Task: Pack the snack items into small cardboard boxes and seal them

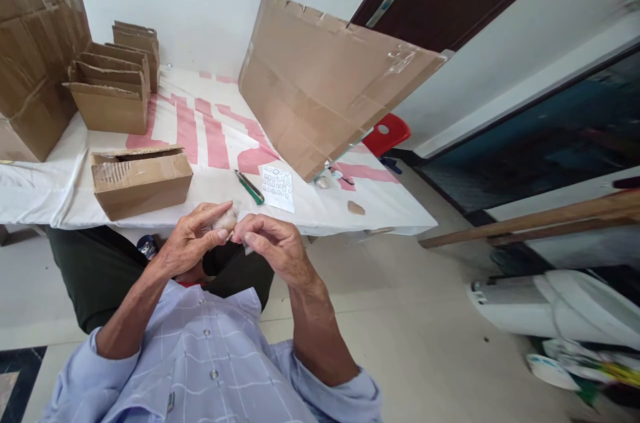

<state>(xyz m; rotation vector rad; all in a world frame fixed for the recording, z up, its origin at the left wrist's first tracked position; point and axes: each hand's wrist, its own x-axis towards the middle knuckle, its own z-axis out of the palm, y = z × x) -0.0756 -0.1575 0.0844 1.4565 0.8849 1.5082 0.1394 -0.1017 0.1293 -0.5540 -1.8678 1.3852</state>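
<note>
My left hand (193, 243) is closed around a small pale, brownish thing (225, 219) that looks wrapped in clear plastic; its kind cannot be made out. Fingers and thumb of my right hand (275, 246) pinch at the near end of it, and a small greyish-white bit (249, 249) shows under them. Both hands are above my lap, just off the table's front edge. Beyond them on the table lie a green box cutter (250, 187) and a white paper sheet (278, 188) with rows of printed outlines.
A small cardboard box (143, 183) sits at the left front of the table (225, 209). Several open boxes (113, 99) stand behind it. A large cardboard sheet (325, 83) leans at the back. Near it are a clear tape roll (323, 181) and a cardboard scrap (356, 208).
</note>
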